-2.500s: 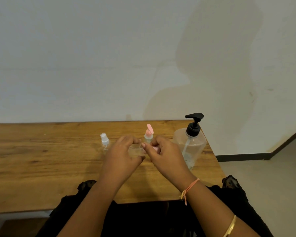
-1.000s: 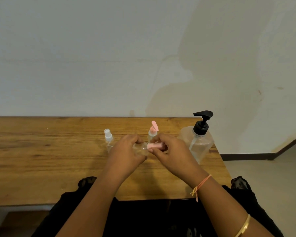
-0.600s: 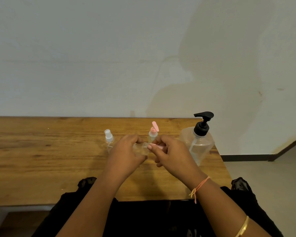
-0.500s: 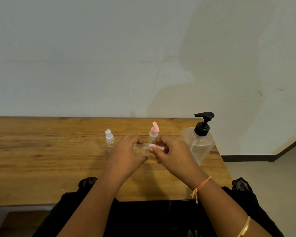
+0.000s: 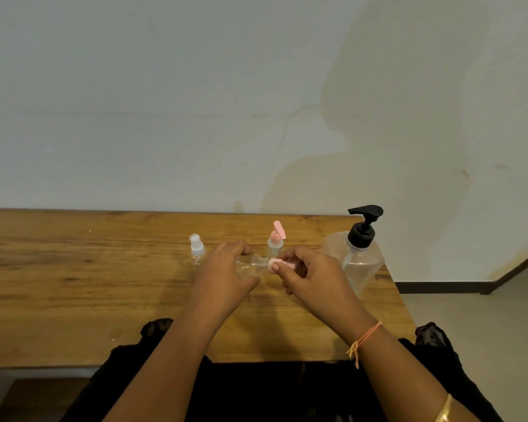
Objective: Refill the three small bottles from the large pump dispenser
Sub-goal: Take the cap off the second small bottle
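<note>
Your left hand [image 5: 226, 274] is wrapping its fingers around the body of a small clear bottle [image 5: 250, 264], holding it on its side above the wooden table [image 5: 73, 284] with the threaded neck pointing toward the pump dispenser [image 5: 355, 254]. Your right hand [image 5: 310, 277] is pinching the pink cap [image 5: 279, 264] between thumb and fingers right at that neck; whether the cap is sitting on the threads or just off them is too small to tell. Taking the pump dispenser as your landmark, the bottle you are holding is hanging just to its left and a little nearer to you, with your right hand lying between the two. A second small bottle with a pink flip top [image 5: 275, 239], its lid standing open, is resting upright on the table to the left of the dispenser, just behind your fingertips. A third small bottle with a white spray top [image 5: 196, 248] is standing further left again, beside your left knuckles. The dispenser itself, clear with a black pump head and partly filled, is sitting near the right edge of the table. You are wearing an orange thread [image 5: 361, 342] on your right wrist.
</note>
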`<action>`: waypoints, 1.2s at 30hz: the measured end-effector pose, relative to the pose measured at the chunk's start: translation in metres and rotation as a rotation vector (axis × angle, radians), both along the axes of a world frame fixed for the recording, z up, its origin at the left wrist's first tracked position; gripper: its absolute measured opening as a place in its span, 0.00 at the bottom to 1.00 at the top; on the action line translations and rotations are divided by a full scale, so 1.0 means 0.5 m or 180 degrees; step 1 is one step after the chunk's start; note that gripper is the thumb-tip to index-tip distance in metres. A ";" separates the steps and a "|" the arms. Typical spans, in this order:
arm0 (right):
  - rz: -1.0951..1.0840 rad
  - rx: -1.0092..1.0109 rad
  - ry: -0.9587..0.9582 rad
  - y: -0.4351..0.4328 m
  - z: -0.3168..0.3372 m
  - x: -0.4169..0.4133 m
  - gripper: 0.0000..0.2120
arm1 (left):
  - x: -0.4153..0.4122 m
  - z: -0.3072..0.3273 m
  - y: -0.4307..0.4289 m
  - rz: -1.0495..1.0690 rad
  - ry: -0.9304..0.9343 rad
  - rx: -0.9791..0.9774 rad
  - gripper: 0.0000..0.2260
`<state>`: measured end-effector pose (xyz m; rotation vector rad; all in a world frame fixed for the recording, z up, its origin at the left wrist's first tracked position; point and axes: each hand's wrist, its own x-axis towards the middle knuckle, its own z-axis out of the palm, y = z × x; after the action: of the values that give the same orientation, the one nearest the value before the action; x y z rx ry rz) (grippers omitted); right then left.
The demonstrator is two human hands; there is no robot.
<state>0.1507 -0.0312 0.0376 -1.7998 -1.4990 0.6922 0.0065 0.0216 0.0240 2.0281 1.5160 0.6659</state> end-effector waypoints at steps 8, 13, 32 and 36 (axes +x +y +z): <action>-0.0233 -0.0076 0.0317 -0.004 0.007 0.019 0.03 | -0.014 -0.005 0.007 0.0687 -0.0231 0.0343 0.16; -0.0400 -0.0133 0.0610 -0.012 0.017 0.022 0.01 | -0.020 -0.005 0.007 0.1010 -0.0365 0.0507 0.17; 0.0127 -0.0894 -0.1700 0.055 -0.132 -0.020 0.13 | -0.013 -0.007 0.003 0.1088 -0.0705 0.0451 0.18; 0.0191 -0.1076 -0.1884 0.058 -0.155 -0.019 0.12 | -0.010 -0.008 0.002 0.1059 -0.0845 0.0364 0.17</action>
<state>0.1411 -0.0021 -0.0400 -2.3674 -1.9046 0.4789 0.0015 0.0228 0.0202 1.6945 1.6975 1.1276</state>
